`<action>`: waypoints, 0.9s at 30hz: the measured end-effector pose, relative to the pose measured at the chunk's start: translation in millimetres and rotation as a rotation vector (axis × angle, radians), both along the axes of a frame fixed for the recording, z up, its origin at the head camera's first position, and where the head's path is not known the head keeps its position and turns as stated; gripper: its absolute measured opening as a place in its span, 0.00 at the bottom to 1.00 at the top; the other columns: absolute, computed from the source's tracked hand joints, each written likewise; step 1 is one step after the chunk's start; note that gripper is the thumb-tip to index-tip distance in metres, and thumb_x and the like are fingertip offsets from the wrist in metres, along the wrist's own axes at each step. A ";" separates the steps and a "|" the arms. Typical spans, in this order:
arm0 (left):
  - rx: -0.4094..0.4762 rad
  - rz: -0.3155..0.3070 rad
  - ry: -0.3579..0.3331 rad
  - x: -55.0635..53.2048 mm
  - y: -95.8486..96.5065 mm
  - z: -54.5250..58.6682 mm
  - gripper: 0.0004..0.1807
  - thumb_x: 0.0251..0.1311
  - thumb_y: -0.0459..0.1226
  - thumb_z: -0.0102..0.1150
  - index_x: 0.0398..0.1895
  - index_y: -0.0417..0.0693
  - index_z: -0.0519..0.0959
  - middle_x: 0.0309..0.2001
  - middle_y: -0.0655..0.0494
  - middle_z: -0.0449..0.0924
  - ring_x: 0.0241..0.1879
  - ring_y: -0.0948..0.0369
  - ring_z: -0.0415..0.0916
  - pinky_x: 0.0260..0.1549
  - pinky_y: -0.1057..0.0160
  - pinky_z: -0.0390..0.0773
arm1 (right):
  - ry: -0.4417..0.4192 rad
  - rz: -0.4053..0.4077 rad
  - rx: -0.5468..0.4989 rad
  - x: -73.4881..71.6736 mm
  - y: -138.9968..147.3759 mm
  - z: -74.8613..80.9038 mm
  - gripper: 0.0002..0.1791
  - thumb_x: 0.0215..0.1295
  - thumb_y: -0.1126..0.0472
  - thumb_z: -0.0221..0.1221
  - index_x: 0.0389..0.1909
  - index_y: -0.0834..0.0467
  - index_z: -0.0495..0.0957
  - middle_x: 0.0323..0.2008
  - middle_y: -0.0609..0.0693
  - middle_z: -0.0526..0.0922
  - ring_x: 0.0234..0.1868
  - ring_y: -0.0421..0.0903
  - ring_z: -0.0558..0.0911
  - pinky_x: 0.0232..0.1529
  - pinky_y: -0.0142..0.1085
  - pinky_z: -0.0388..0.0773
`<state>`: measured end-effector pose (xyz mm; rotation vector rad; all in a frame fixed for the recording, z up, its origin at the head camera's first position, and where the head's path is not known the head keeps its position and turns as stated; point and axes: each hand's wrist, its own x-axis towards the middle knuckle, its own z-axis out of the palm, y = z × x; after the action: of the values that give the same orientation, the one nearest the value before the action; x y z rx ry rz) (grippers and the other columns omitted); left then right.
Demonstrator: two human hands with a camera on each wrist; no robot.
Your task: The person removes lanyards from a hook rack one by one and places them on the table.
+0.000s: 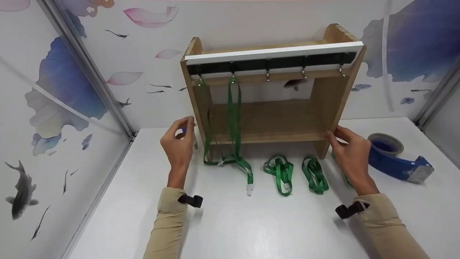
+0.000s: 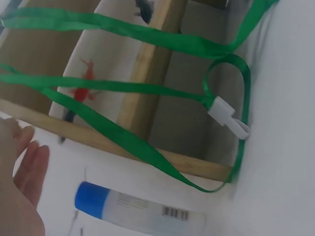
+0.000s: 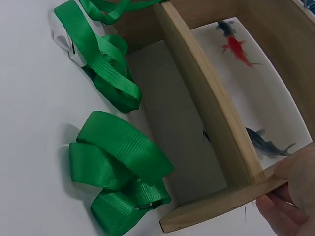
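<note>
A wooden shelf [image 1: 266, 122] with a rail of hooks [image 1: 267, 64] stands tilted before me. My right hand [image 1: 350, 153] pinches the lower part of its right side panel [image 3: 221, 204], thumb in front and fingers on the outer side. Beside the left panel is my left hand [image 1: 179, 144], its relaxed fingers [image 2: 34, 167] close to the edge. Green lanyards [image 1: 234, 111] hang from the two leftmost hooks, their lower ends lying on the table. Two folded green lanyards [image 1: 280, 172] [image 1: 315, 175] lie at the shelf's foot; another is partly hidden by my right hand.
A blue tape dispenser [image 1: 399, 163] lies on the white table [image 1: 230, 223] to the right, with a roll of tape [image 1: 386, 142] at its back. Left of the shelf is a clear tube with a blue cap [image 2: 91, 199]. Printed wall panels [image 1: 143, 64] rise behind and at both sides.
</note>
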<state>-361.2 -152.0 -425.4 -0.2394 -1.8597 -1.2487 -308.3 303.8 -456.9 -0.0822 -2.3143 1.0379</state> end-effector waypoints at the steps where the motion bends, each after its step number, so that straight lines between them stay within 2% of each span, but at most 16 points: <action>1: -0.005 0.020 0.044 2.0 3.2 3.0 0.11 0.74 0.44 0.69 0.50 0.50 0.92 0.41 0.57 0.94 0.39 0.62 0.89 0.42 0.65 0.91 | 0.002 0.000 0.005 0.0 -0.3 -0.1 0.24 0.79 0.52 0.64 0.70 0.58 0.82 0.63 0.62 0.88 0.60 0.62 0.90 0.55 0.52 0.85; 3: -0.039 0.034 0.118 7.0 12.4 8.7 0.09 0.74 0.42 0.70 0.48 0.48 0.91 0.39 0.55 0.93 0.38 0.61 0.88 0.41 0.63 0.92 | 0.015 -0.002 0.011 -0.1 -0.4 -0.6 0.24 0.79 0.53 0.64 0.69 0.59 0.82 0.61 0.62 0.88 0.59 0.63 0.90 0.54 0.47 0.86; 5: -0.100 0.017 0.167 13.7 25.7 13.8 0.09 0.73 0.41 0.70 0.49 0.47 0.90 0.40 0.54 0.92 0.39 0.61 0.89 0.42 0.61 0.93 | 0.030 -0.003 0.016 -0.2 -0.1 -1.1 0.23 0.79 0.53 0.64 0.68 0.59 0.83 0.59 0.62 0.89 0.57 0.63 0.91 0.51 0.37 0.87; 7: -0.178 -0.019 0.192 20.7 41.3 17.7 0.11 0.73 0.42 0.70 0.51 0.47 0.90 0.42 0.54 0.92 0.41 0.60 0.90 0.43 0.61 0.93 | 0.045 -0.003 0.021 -0.3 0.0 -1.5 0.22 0.79 0.54 0.65 0.67 0.60 0.84 0.58 0.62 0.90 0.56 0.62 0.91 0.48 0.28 0.85; 9: -0.241 -0.046 0.200 27.3 57.4 20.2 0.13 0.72 0.43 0.72 0.52 0.47 0.90 0.44 0.54 0.93 0.42 0.61 0.91 0.45 0.62 0.92 | 0.051 0.000 0.024 -0.5 -0.3 -1.9 0.22 0.79 0.55 0.64 0.67 0.60 0.84 0.58 0.63 0.90 0.56 0.62 0.91 0.47 0.26 0.83; 11: -0.294 -0.043 0.203 31.8 72.1 22.1 0.15 0.71 0.44 0.73 0.53 0.46 0.89 0.44 0.53 0.93 0.43 0.61 0.91 0.46 0.64 0.92 | 0.050 0.002 0.027 -0.5 -1.0 -1.7 0.22 0.80 0.55 0.64 0.68 0.60 0.83 0.59 0.63 0.89 0.56 0.63 0.91 0.48 0.30 0.84; 16: -0.389 0.083 0.159 30.2 97.5 25.1 0.21 0.67 0.48 0.76 0.53 0.43 0.89 0.42 0.51 0.94 0.39 0.59 0.92 0.45 0.66 0.91 | 0.043 0.002 0.030 -0.8 -3.6 -2.7 0.22 0.80 0.56 0.63 0.69 0.59 0.82 0.60 0.63 0.88 0.57 0.64 0.90 0.52 0.49 0.85; 21: -0.466 0.196 0.060 24.8 108.0 26.4 0.26 0.67 0.53 0.74 0.56 0.42 0.86 0.38 0.51 0.92 0.38 0.58 0.90 0.45 0.64 0.92 | 0.058 0.005 0.040 -2.1 -6.5 -5.7 0.22 0.80 0.57 0.63 0.70 0.59 0.81 0.61 0.63 0.88 0.57 0.63 0.91 0.52 0.54 0.85; 23: -0.467 0.206 0.032 23.9 109.9 25.9 0.27 0.67 0.53 0.74 0.57 0.42 0.84 0.37 0.51 0.91 0.39 0.58 0.89 0.47 0.63 0.92 | 0.064 0.004 0.044 -2.4 -6.5 -6.1 0.22 0.80 0.57 0.63 0.70 0.59 0.81 0.61 0.63 0.88 0.56 0.64 0.91 0.52 0.53 0.85; 27: -0.431 0.174 -0.004 22.0 112.6 26.0 0.28 0.68 0.51 0.74 0.60 0.42 0.80 0.41 0.50 0.87 0.43 0.58 0.88 0.50 0.63 0.91 | 0.067 -0.007 0.043 -1.6 -4.3 -5.1 0.23 0.80 0.57 0.63 0.71 0.57 0.80 0.62 0.62 0.87 0.57 0.64 0.90 0.53 0.53 0.85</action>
<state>-339.2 -39.5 -399.4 -0.2981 -2.0895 -0.7225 -309.9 299.5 -462.0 -0.0377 -2.2731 0.9722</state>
